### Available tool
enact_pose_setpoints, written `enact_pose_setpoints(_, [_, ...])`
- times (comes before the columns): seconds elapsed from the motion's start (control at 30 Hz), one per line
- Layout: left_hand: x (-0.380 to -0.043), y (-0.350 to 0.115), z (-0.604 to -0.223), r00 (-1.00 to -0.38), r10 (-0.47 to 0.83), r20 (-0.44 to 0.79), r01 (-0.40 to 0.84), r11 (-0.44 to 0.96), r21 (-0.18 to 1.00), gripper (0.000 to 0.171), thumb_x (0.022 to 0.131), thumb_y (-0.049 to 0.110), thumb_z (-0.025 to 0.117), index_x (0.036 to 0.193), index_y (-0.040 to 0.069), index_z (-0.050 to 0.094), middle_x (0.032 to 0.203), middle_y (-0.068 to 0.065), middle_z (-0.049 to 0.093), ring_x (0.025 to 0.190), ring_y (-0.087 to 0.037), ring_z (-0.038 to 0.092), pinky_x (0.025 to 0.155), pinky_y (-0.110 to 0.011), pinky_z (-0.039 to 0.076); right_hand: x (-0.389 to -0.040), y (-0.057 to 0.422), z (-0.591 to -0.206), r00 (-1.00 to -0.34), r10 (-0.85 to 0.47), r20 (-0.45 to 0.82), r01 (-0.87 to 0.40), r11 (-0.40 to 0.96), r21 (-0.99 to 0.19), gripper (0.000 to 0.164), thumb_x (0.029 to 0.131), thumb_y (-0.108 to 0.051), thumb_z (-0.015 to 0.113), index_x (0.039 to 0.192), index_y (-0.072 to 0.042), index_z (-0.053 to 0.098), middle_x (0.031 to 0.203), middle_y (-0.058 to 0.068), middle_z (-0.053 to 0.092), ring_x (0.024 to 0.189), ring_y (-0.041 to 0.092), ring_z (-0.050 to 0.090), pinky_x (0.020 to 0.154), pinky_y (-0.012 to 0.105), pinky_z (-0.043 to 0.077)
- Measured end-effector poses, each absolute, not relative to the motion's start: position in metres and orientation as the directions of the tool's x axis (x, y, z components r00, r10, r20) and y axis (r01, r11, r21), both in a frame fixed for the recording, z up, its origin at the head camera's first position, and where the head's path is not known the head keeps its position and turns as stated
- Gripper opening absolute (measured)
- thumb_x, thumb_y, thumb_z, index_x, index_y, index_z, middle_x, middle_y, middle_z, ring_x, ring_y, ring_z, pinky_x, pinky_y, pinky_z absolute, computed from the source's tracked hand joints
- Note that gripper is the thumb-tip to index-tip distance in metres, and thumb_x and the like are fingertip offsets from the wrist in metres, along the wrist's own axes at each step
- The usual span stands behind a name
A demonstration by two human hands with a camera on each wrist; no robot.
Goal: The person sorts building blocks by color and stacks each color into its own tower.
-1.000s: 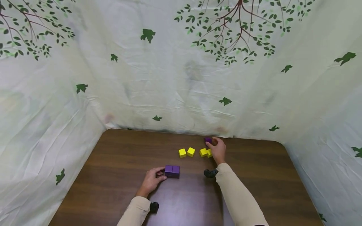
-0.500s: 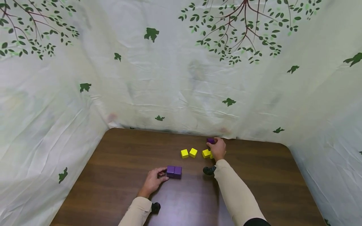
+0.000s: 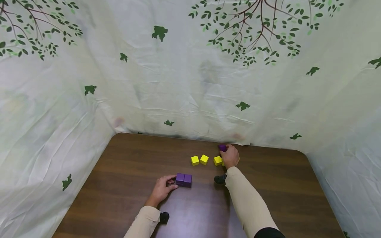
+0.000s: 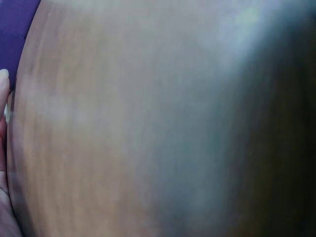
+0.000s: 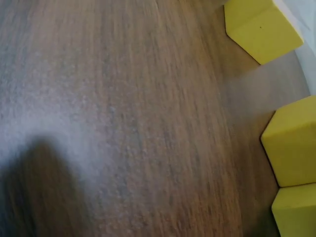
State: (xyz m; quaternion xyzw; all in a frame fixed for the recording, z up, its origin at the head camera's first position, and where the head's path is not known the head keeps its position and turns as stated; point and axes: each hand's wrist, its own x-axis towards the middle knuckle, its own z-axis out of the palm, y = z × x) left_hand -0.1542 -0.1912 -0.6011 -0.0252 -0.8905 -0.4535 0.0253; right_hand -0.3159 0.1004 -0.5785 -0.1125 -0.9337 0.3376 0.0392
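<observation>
Two purple cubes sit side by side on the brown table. My left hand is at their left end, thumb at the front corner and fingers at the back. In the left wrist view the thumb tip lies against a purple face. Near the table's back edge, my right hand pinches another purple cube between thumb and fingers. Just below that hand is a yellow cube, with a second one partly hidden behind the hand.
Two more yellow cubes stand a little left of the right hand. Yellow cubes also line the right side of the right wrist view. A white leaf-print cloth hangs behind the wood-grain table.
The right hand stays by the back edge, and the purple cube in it has turned slightly. The left hand keeps its place at the two purple cubes. The head view shifts a little.
</observation>
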Motion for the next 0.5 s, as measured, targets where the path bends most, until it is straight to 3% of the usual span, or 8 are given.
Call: enact_pose_setpoints(0.5, [-0.1548, -0.1905, -0.6012, -0.997, 0.022, 0.076, 0.075, 0.575, 0.815, 0.036, 0.074, 0.001, 0.08, 0.108, -0.001, 0.07, 0.085, -0.003, 0.065, 0.08, -0.018, 0.059, 0.074, -0.031, 0.049, -0.3112, 0.1053, -0.5687, -0.984, 0.177, -0.022, 0.137, 0.676, -0.724, 0.042, 0.088, -0.016, 0.07, 0.127, -0.003, 0.061, 0.125, 0.018, 0.06, 0.112, 0.036, 0.057, 0.092, 0.049, 0.047])
